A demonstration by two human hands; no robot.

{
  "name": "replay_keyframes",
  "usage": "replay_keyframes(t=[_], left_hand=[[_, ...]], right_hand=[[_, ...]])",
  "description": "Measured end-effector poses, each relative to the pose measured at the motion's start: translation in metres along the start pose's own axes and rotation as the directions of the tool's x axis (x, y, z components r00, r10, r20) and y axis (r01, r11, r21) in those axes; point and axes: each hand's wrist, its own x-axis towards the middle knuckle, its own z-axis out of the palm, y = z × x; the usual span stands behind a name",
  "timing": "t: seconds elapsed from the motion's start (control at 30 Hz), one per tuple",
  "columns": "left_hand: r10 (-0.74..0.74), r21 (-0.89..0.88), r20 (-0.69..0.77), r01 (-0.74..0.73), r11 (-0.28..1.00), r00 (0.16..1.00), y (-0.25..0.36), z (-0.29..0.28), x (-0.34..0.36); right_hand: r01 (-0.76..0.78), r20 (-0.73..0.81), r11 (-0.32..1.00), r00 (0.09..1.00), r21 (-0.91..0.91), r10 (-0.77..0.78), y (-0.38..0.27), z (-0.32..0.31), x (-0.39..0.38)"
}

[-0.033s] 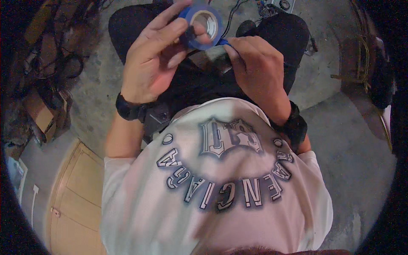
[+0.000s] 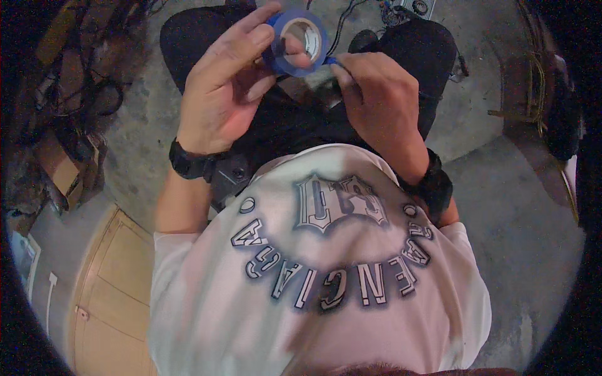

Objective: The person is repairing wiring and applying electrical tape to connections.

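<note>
A roll of blue tape point(image 2: 281, 57) with a pale core is in my left hand point(image 2: 222, 94), whose fingers are closed round it, one fingertip showing through the hole. Close on its right, my right hand point(image 2: 382, 88) is closed, thumb against fingers, on a short strip of blue tape point(image 2: 330, 61) beside the roll. Whether a wire lies inside that strip is hidden by the fingers. Both hands are held over my lap. Dark cables point(image 2: 342, 28) run up behind the hands, between my knees.
A metal-cased device with a round part point(image 2: 419, 7) and tangled wires point(image 2: 392, 15) lie on the floor beyond my right knee. Dark clutter and a cardboard piece point(image 2: 59, 166) fill the left side. A wooden door point(image 2: 116, 294) is at lower left, a brown box-like object point(image 2: 519, 94) at right.
The tape roll has shifted very slightly down and left with my left hand. My right hand stays in place.
</note>
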Motion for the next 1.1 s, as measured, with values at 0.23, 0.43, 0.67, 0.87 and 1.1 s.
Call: replay_keyframes(t=[0.23, 0.43, 0.67, 0.87, 1.1], left_hand=[[-0.098, 0.241, -0.070, 0.113, 0.964, 0.993, -0.013, -0.001, 0.002], [-0.099, 0.232, -0.039, 0.105, 0.967, 0.994, -0.019, -0.010, -0.003], [0.249, 0.604, -0.043, -0.173, 0.778, 0.968, -0.057, 0.008, -0.041], [0.289, 0.725, 0.377, -0.475, 0.499, 0.880, -0.062, -0.013, -0.039], [0.129, 0.792, 0.609, -0.610, -0.033, 0.783, -0.064, -0.007, -0.033]], right_hand=[[-0.030, -0.020, 0.999, 0.999, 0.027, 0.031, 0.009, 0.011, 0.000], [0.086, 0.033, 0.996, 0.996, 0.007, -0.086, 0.014, 0.016, 0.001], [0.140, 0.099, 0.990, 0.985, 0.004, -0.140, 0.010, 0.017, 0.004], [0.248, 0.002, 0.943, 0.967, 0.220, -0.255, 0.027, 0.018, 0.011], [0.233, 0.236, 0.892, 0.910, 0.388, -0.341, 0.044, -0.003, 0.028]])
